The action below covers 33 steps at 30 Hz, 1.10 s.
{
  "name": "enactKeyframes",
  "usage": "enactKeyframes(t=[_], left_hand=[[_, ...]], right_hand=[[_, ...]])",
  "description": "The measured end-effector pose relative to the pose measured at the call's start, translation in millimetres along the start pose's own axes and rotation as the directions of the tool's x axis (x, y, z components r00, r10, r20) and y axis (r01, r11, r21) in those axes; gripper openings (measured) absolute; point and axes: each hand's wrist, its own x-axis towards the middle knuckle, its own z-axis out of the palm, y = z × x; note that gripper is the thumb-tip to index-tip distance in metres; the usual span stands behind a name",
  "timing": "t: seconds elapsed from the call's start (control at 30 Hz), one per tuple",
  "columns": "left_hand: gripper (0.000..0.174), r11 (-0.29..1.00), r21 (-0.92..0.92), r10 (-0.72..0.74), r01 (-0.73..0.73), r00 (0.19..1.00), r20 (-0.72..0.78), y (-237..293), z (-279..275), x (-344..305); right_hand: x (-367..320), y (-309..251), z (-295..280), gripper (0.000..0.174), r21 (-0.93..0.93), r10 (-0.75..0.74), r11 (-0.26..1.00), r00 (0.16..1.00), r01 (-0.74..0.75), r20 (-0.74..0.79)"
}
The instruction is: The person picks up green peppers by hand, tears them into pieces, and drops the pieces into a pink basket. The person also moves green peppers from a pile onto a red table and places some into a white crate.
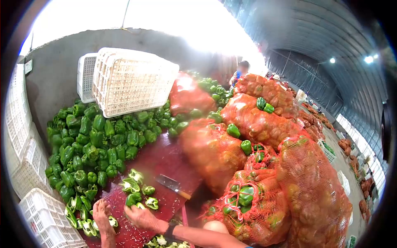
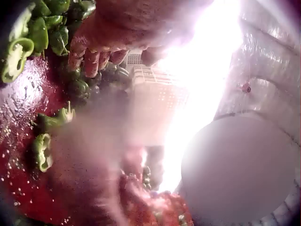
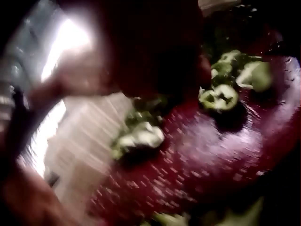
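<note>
My left hand [image 1: 103,217] is raised over the red work surface [image 1: 124,229], beside cut green bell peppers [image 1: 89,226]. In the left wrist view, the fingers [image 2: 92,61] of that hand hang loose with nothing between them. The right hand [image 1: 144,219] reaches low over the surface, its fingers close to several halved bell peppers [image 1: 133,199]. Blur and shadow hide its grip; I cannot tell whether it pinches anything. Open pepper pieces [image 3: 219,97] with pale insides lie beside the dark right hand [image 3: 155,52] in the right wrist view.
A knife [image 1: 168,182] lies on the red surface beyond the halves. Whole green peppers [image 1: 97,138] are heaped behind, below white crates [image 1: 132,82]. Another crate [image 1: 49,219] stands at left. Orange mesh sacks [image 1: 308,186] crowd the right, and a person [image 1: 239,73] is farther back.
</note>
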Motion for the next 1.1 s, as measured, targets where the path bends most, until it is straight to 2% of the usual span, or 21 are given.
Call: enactKeyframes(t=[0.07, 0.1, 0.2, 0.23, 0.27, 0.3, 0.33, 0.37, 0.4, 0.43, 0.47, 0.5, 0.53, 0.57, 0.6, 0.63, 0.67, 0.73, 0.83, 0.93, 1.1], left_hand=[[0.024, 0.987, -0.034, -0.155, 0.155, 0.988, -0.009, 3.7, -0.9, -1.2], [0.026, 0.98, -0.012, -0.2, 0.2, 0.98, 0.002, -1.9, -2.9, 2.0], [0.029, 0.971, 0.084, -0.234, 0.226, 0.965, 0.115, -20.1, -7.2, -1.6], [0.027, 0.967, 0.082, -0.25, 0.242, 0.962, 0.108, -17.9, -1.9, -4.8], [0.025, 0.967, 0.046, -0.252, 0.249, 0.964, 0.086, -28.0, -4.0, -3.7], [0.024, 0.945, 0.002, -0.326, 0.327, 0.942, 0.08, -11.5, 3.6, -15.6], [0.029, 0.96, -0.079, -0.262, 0.269, 0.961, 0.089, -15.4, 6.4, -16.2], [0.037, 0.931, -0.109, -0.339, 0.348, 0.936, 0.097, -3.9, 10.6, -22.8], [0.046, 0.896, -0.201, -0.373, 0.396, 0.917, 0.141, -2.3, 11.2, -24.2], [0.045, 0.824, -0.303, -0.482, 0.479, 0.873, 0.07, -1.9, 15.9, -23.2], [0.04, 0.81, -0.367, -0.446, 0.458, 0.887, 0.123, 20.3, 25.8, -30.4], [0.036, 0.741, -0.44, -0.461, 0.508, 0.86, 0.216, 18.9, 17.9, -28.2], [0.033, 0.663, -0.503, -0.457, 0.555, 0.832, 0.315, 16.1, 10.9, -26.1], [0.028, 0.686, -0.525, -0.436, 0.504, 0.862, 0.257, 15.4, 9.8, -26.5], [0.024, 0.709, -0.537, -0.415, 0.456, 0.886, 0.206, 15.3, 9.3, -26.1], [0.018, 0.723, -0.548, -0.352, 0.421, 0.907, 0.232, 19.8, 5.1, -25.8], [0.016, 0.741, -0.552, -0.323, 0.382, 0.924, 0.205, 27.5, 3.6, -25.3], [0.014, 0.785, -0.543, -0.264, 0.296, 0.955, 0.139, 40.5, -2.2, -20.3], [0.01, 0.83, -0.476, -0.27, 0.291, 0.956, 0.114, 42.6, -14.3, -11.9], [0.015, 0.876, -0.372, -0.287, 0.305, 0.952, 0.104, 50.8, -15.4, -15.9], [0.019, 0.951, -0.169, -0.236, 0.258, 0.962, 0.139, 38.6, -17.0, -17.0]], right_hand=[[-46.4, 66.0, 130.0, 0.028, -0.006, -0.101, 0.994, 0.952, 0.107, 0.289], [-61.9, 49.4, 103.9, 0.023, -0.036, -0.145, 0.988, 0.986, 0.148, 0.079], [-38.5, 46.5, 103.9, 0.025, -0.034, -0.034, 0.999, 0.998, 0.036, 0.043], [-22.5, 23.5, 69.8, 0.028, -0.237, 0.08, 0.97, 0.99, -0.05, 0.12], [-8.6, 29.4, 55.4, 0.031, -0.164, -0.178, 0.97, 0.984, 0.18, 0.027], [8.9, 6.1, 11.9, 0.026, 0.124, 0.082, 0.989, 0.997, -0.079, -0.017], [19.0, 2.7, -8.0, 0.03, -0.146, -0.277, 0.956, 0.944, 0.253, -0.179], [28.4, -22.1, -35.5, 0.036, 0.372, 0.193, 0.917, 0.977, -0.145, -0.093], [36.3, -31.8, -49.6, 0.038, 0.368, 0.16, 0.922, 0.984, -0.122, -0.075], [41.1, -21.4, -39.8, 0.033, 0.003, -0.311, 0.947, 0.922, 0.32, -0.229], [50.1, -38.2, -64.8, 0.032, 0.53, -0.013, 0.848, 0.998, -0.018, 0.055], [52.9, -43.9, -71.1, 0.029, 0.738, 0.113, 0.662, 0.991, -0.131, 0.074], [57.7, -37.7, -66.4, 0.027, 0.64, 0.123, 0.768, 0.987, -0.027, -0.106], [63.8, -36.2, -89.1, 0.028, 0.529, 0.206, 0.83, 0.978, -0.177, 0.004], [67.4, -27.7, -82.6, 0.023, 0.548, 0.234, 0.827, 0.962, -0.121, -0.141], [70.1, -21.6, -93.0, 0.019, 0.426, 0.318, 0.862, 0.947, -0.275, -0.034], [66.2, 7.1, -66.4, 0.019, 0.308, 0.302, 0.915, 0.948, -0.259, -0.1], [43.1, 70.9, -5.9, 0.02, -0.087, 0.217, 0.973, 0.974, -0.212, 0.06], [25.8, 70.3, 21.5, 0.025, -0.207, 0.381, 0.922, 0.868, -0.328, 0.318], [22.4, 47.3, 15.2, 0.031, -0.311, 0.325, 0.92, 0.908, -0.239, 0.265], [19.0, 55.2, 42.0, 0.038, -0.365, 0.432, 0.877, 0.843, -0.311, 0.319]])
